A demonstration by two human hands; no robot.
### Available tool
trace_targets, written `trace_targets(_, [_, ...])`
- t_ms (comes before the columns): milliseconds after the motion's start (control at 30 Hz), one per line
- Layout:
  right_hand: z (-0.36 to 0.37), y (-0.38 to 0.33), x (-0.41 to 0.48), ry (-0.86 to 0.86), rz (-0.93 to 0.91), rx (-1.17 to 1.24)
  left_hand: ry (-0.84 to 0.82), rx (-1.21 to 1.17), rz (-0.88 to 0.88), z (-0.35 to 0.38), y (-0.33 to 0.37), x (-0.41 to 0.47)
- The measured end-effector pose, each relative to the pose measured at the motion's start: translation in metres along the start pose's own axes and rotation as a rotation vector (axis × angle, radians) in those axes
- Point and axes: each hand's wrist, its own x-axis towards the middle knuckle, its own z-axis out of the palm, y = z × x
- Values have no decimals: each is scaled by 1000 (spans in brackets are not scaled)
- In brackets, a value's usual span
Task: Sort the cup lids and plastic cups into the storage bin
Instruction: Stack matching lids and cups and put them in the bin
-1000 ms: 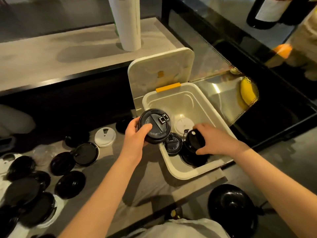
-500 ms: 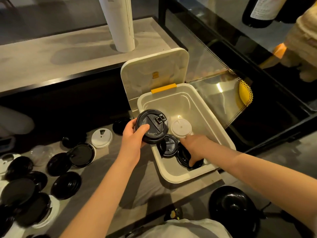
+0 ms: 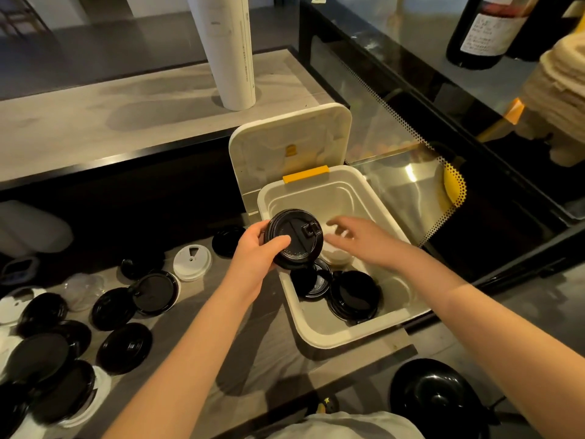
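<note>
Left fingers [image 3: 254, 228] first: I've got them curled round the rim of a black lid [image 3: 296, 239], thumb laid across its top face, clamped firm. It looks thick enough to be several nested together, though I can't be sure. The lid is round, so there's no long axis to mind. Its face tilts up toward the camera, sip flap at two o'clock.

My left hand [image 3: 258, 251] holds it right over the left rim of the storage bin [image 3: 332, 339]. The right hand [image 3: 361, 240] sits at three o'clock from it, fingers spread apart and blurred. It grips nothing that I can make out and hovers just above a white lid [image 3: 337, 256] on the bin floor.

Outward now: the binned lids [image 3: 354, 294] lie flat at five o'clock from the held one, and that's the relation that counts. The drop spot lies down and to four or five o'clock, and the left hand is nearer and loaded. I'd judge a short lowering does it, if the right hand clears out.

Over at eight o'clock, loose lids [image 3: 125, 346] wait on the counter [image 3: 253, 359].
</note>
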Motion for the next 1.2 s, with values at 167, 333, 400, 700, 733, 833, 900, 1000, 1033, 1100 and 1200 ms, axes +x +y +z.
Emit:
trace_targets(167, [-11,-13,5,-170,21,595,-58,49,29,7,7,4])
trace_targets(333, [-12,-7,10,-233,24,598,-144,99,1,6,10,7])
trace_targets(400, [-11,-4,11,-252,41,653,-152,132,0,7,8,9])
trace_targets(700, [-5,13,20,-225,92,848,-79,533,155,14,5,13])
trace_targets(733, [-4,16,21,-230,114,870,-53,579,185,14,5,11])
trace_targets(833, [1,27,25,-260,205,875,49,719,287,4,3,8])
trace_targets(900, [8,35,29,-296,282,827,88,779,303,-3,1,7])
trace_targets(1000, [20,36,39,-344,351,733,58,863,317,-10,-7,6])
trace_targets(1033, [25,33,42,-355,358,695,43,881,319,-11,-9,5])
trace_targets(1100, [31,28,49,-364,373,633,25,904,318,-13,-15,4])
trace_targets(1200, [34,25,56,-323,358,460,9,923,324,-15,-20,3])
